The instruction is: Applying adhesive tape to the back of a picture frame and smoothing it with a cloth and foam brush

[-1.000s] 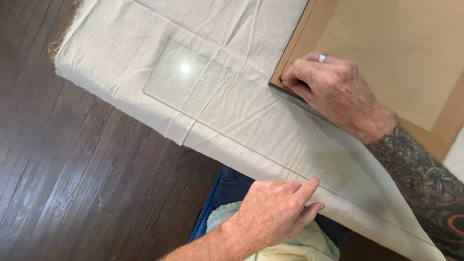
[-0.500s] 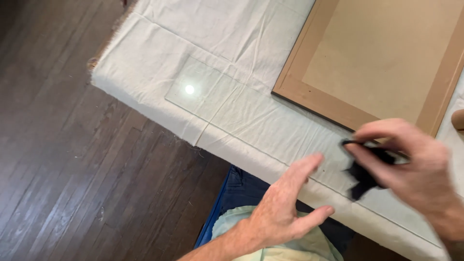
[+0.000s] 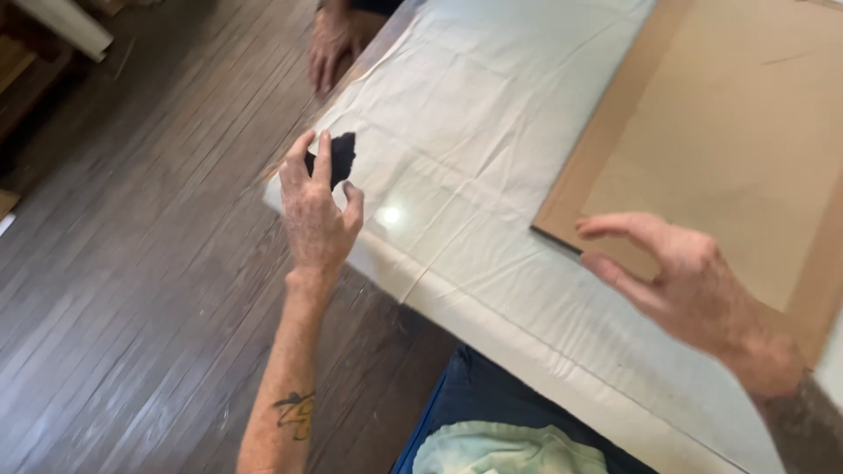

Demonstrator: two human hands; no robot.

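Note:
My left hand [image 3: 318,215] is raised at the near left corner of the cloth-covered table [image 3: 492,105] and pinches a small black piece [image 3: 341,156] at its fingertips. A clear glass pane [image 3: 413,219] lies flat on the off-white cloth just right of that hand, with a bright light spot on it. My right hand [image 3: 685,285] hovers with fingers spread and nothing in it, over the near edge of a large brown backing board [image 3: 729,114] with a paler brown border.
Another person's hand [image 3: 329,48] rests at the table's far left edge. Dark wooden floor [image 3: 132,290] fills the left side. A pale roll [image 3: 66,22] lies at the top left. My blue trousers [image 3: 465,412] show below the table edge.
The black piece has gone from my right hand to my left, which has moved out to the table's left corner. My right hand is now empty and spread over the board.

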